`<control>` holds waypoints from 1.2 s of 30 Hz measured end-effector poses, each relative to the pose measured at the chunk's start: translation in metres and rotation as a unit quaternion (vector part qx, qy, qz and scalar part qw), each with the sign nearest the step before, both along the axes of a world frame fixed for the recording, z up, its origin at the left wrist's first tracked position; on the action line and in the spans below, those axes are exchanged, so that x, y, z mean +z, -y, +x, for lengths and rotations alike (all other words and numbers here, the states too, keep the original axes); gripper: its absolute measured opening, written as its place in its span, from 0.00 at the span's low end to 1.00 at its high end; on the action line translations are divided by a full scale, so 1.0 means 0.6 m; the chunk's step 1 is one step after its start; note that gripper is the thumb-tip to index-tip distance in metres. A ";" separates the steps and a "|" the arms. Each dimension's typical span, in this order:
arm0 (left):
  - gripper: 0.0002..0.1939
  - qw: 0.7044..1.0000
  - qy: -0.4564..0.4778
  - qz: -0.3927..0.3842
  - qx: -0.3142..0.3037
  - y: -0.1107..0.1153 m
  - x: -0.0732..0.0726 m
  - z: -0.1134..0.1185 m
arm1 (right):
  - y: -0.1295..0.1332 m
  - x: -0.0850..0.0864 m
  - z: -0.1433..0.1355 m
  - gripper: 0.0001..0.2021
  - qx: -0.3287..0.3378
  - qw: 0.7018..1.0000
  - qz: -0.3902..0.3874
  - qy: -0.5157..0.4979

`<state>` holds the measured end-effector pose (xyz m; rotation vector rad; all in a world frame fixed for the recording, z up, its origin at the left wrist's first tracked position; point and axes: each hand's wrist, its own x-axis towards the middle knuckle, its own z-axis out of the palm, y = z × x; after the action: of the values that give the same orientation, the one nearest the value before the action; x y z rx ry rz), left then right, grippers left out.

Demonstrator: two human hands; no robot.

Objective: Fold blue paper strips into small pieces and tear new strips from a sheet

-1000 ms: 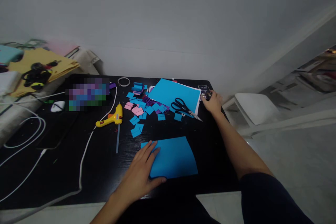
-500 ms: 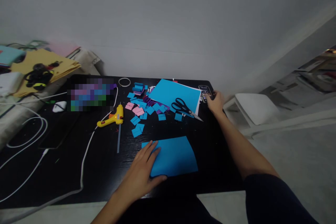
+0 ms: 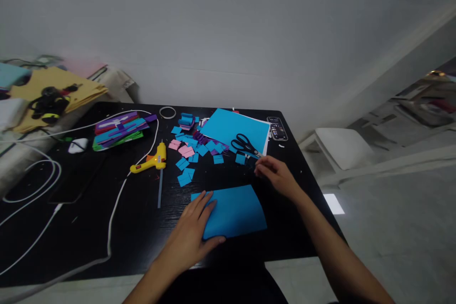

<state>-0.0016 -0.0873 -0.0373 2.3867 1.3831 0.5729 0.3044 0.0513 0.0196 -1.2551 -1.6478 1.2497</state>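
My left hand (image 3: 194,230) lies open with its fingers spread over the left end of a folded blue sheet of paper (image 3: 237,211), which rests near the table's front edge. To the right and farther back, my right hand (image 3: 276,175) hovers with loosely curled fingers, a gap showing between them and nothing visibly held. It covers the blade tips of black-handled scissors (image 3: 243,143), which lie across a larger blue sheet (image 3: 228,126). A smartphone (image 3: 277,128) with its screen lit lies beyond my right hand.
Small blue paper pieces (image 3: 185,177) and pink ones (image 3: 186,151) lie scattered mid-table. Left of them are a yellow glue gun (image 3: 153,161) with a glue stick, a white cable (image 3: 114,218) and a stack of coloured strips (image 3: 121,128). A white stool (image 3: 344,147) stands at the right.
My right hand has let go of the smartphone and come back toward me, to the scissors' tips. My left hand stays on the folded blue sheet.
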 end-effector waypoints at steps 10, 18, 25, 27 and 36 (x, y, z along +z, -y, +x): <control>0.41 1.000 0.012 0.008 -0.003 -0.001 -0.004 -0.001 | 0.035 0.003 -0.042 0.11 0.058 0.998 -0.006 -0.007; 0.38 1.000 0.016 0.013 0.000 -0.001 -0.002 -0.003 | 0.044 0.013 -0.023 0.11 0.064 0.997 0.011 0.050; 0.38 1.000 0.025 0.009 0.008 -0.003 -0.002 -0.005 | 0.056 0.030 -0.001 0.16 0.088 0.996 -0.018 0.031; 0.37 1.000 0.029 0.006 0.009 -0.004 -0.001 -0.006 | 0.062 0.039 0.002 0.17 0.101 0.994 -0.020 0.031; 0.31 0.997 0.076 -0.004 0.017 -0.006 -0.002 -0.007 | 0.068 0.050 0.010 0.20 0.170 0.984 -0.012 0.043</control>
<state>-0.0060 -0.0838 -0.0388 2.2652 1.3596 0.7410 0.3106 0.0102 0.0497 -1.0848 -1.9765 1.4363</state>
